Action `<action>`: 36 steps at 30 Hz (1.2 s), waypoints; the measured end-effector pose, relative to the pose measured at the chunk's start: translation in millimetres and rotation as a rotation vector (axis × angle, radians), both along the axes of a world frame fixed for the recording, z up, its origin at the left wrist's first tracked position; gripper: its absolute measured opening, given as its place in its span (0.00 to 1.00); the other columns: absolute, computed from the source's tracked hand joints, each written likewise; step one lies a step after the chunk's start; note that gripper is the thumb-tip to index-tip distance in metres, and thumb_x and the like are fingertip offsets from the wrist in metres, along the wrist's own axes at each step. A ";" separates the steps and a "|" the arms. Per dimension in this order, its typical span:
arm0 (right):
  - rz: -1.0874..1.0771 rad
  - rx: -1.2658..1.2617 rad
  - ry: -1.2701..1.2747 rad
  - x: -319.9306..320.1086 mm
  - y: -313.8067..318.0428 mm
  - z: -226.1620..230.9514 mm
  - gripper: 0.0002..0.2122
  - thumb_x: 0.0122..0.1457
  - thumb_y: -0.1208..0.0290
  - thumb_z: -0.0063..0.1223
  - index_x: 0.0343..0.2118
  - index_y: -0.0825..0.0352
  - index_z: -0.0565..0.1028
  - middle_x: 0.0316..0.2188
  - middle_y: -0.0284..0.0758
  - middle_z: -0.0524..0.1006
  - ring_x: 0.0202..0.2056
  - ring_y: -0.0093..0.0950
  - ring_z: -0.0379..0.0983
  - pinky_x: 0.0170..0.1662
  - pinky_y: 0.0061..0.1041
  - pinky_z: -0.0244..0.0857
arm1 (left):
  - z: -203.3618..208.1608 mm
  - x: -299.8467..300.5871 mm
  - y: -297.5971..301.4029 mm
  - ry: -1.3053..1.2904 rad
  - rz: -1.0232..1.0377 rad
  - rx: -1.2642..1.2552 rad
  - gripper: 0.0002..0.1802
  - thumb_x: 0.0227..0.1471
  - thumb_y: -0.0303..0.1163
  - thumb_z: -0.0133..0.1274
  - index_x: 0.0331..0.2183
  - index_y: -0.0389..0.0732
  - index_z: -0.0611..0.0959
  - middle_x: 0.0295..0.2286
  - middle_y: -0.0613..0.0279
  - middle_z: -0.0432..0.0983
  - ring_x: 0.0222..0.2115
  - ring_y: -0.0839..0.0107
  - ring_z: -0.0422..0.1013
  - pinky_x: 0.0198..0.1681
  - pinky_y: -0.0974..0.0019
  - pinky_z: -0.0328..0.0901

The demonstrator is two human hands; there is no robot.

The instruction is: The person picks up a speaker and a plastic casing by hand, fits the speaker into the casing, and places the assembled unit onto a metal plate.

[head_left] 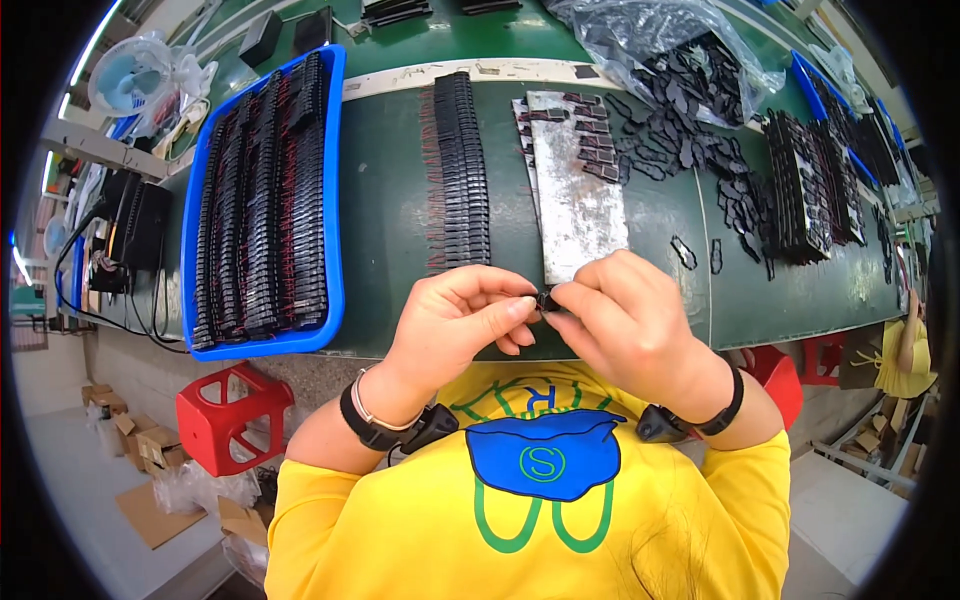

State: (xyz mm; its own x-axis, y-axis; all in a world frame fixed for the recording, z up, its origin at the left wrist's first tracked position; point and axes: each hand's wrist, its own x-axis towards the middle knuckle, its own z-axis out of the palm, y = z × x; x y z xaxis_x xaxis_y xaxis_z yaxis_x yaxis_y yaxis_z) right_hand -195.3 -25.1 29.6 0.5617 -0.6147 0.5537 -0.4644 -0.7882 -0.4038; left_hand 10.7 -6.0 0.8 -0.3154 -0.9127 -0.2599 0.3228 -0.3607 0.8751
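Observation:
A small black part is pinched between my two hands, close to the table's front edge. My left hand has thumb and forefinger pressed on its left side. From the other side, the bent fingers of my right hand grip the same part, whose shape is mostly covered. Just beyond my hands lies a worn silver metal plate, with several black pieces with reddish wires along its far right side. A long row of black parts with thin red wires stretches away beyond my left hand.
A blue tray packed with rows of black parts stands at the left. Loose flat black frames are heaped at the right, near a clear plastic bag. Stacked black pieces stand farther right. Red stools are below the table.

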 end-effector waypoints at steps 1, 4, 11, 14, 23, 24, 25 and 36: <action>-0.004 -0.011 -0.012 -0.9 1.3 -1.5 0.15 0.37 0.80 0.65 0.31 0.70 0.75 0.25 0.38 0.72 0.25 0.36 0.70 0.26 0.31 0.65 | -1.5 -2.3 0.4 -0.029 -0.024 -0.003 0.11 0.53 0.21 0.53 0.40 0.30 0.78 0.29 0.53 0.79 0.25 0.71 0.76 0.27 0.72 0.73; -0.017 -0.035 -0.039 -4.7 6.4 -7.7 0.15 0.37 0.80 0.65 0.32 0.71 0.75 0.25 0.38 0.73 0.25 0.35 0.71 0.25 0.30 0.65 | -6.1 -5.4 3.0 -0.001 -0.019 0.012 0.10 0.53 0.21 0.53 0.40 0.31 0.78 0.28 0.53 0.79 0.23 0.72 0.76 0.25 0.72 0.73; -0.006 0.039 -0.190 -16.4 18.1 -17.3 0.14 0.40 0.81 0.64 0.32 0.71 0.74 0.24 0.39 0.77 0.22 0.34 0.74 0.24 0.27 0.67 | -3.1 -13.5 6.3 0.125 -0.060 0.057 0.10 0.53 0.25 0.55 0.39 0.32 0.80 0.28 0.59 0.79 0.23 0.78 0.74 0.26 0.75 0.71; -0.005 0.086 -0.224 -18.6 23.8 -18.0 0.13 0.40 0.82 0.64 0.32 0.71 0.74 0.24 0.39 0.77 0.22 0.34 0.74 0.23 0.27 0.66 | -0.1 -17.9 7.6 0.271 -0.061 0.163 0.09 0.53 0.25 0.56 0.38 0.33 0.81 0.28 0.60 0.79 0.22 0.79 0.73 0.24 0.76 0.70; -0.076 0.014 -0.237 -21.3 24.9 -19.7 0.13 0.40 0.82 0.63 0.32 0.70 0.74 0.24 0.37 0.76 0.21 0.33 0.73 0.23 0.27 0.66 | 1.6 -39.3 14.8 -0.175 0.026 -0.155 0.08 0.51 0.22 0.57 0.35 0.33 0.83 0.28 0.60 0.78 0.22 0.79 0.72 0.24 0.79 0.66; -0.079 0.015 -0.239 -21.7 25.5 -20.6 0.13 0.40 0.82 0.63 0.32 0.70 0.74 0.24 0.37 0.76 0.21 0.33 0.73 0.23 0.27 0.66 | 1.3 -43.1 16.8 -0.227 0.070 -0.259 0.07 0.50 0.22 0.58 0.35 0.33 0.83 0.29 0.61 0.78 0.23 0.80 0.72 0.25 0.79 0.65; -0.089 -0.001 -0.233 -22.0 26.3 -22.4 0.13 0.40 0.82 0.63 0.32 0.70 0.74 0.23 0.37 0.76 0.21 0.33 0.73 0.23 0.27 0.66 | 1.1 -45.6 17.8 -0.279 0.115 -0.362 0.07 0.50 0.22 0.58 0.35 0.34 0.83 0.30 0.62 0.79 0.24 0.81 0.71 0.26 0.79 0.65; -0.138 0.065 -0.222 -27.3 32.6 -22.7 0.14 0.40 0.81 0.63 0.34 0.70 0.76 0.23 0.37 0.77 0.22 0.33 0.74 0.24 0.26 0.67 | -15.8 -47.8 19.4 -0.411 0.175 -0.674 0.06 0.51 0.18 0.55 0.35 0.32 0.81 0.32 0.60 0.78 0.27 0.79 0.73 0.31 0.78 0.68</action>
